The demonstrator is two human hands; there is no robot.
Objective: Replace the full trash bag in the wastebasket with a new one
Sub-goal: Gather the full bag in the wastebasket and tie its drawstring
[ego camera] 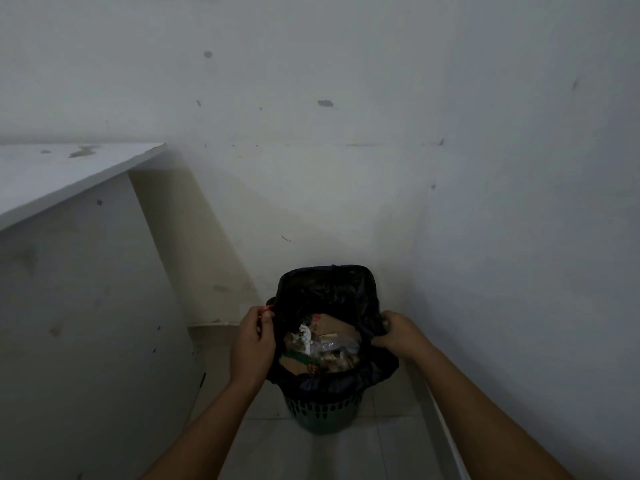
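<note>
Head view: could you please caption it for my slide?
Both hands grip the black trash bag edges over a green wastebasket.

Black trash bag (pixel 325 292); green lattice-patterned wastebasket (pixel 323 408); white wall (pixel 346 150)

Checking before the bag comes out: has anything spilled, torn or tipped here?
Nothing stands out. The green wastebasket stands upright, the rubbish sits inside the black trash bag, and the left hand and right hand grip its rim on opposite sides.

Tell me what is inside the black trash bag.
The black trash bag holds cardboard, clear plastic wrap and crumpled white scraps. Anything deeper is covered by this top layer.
</note>
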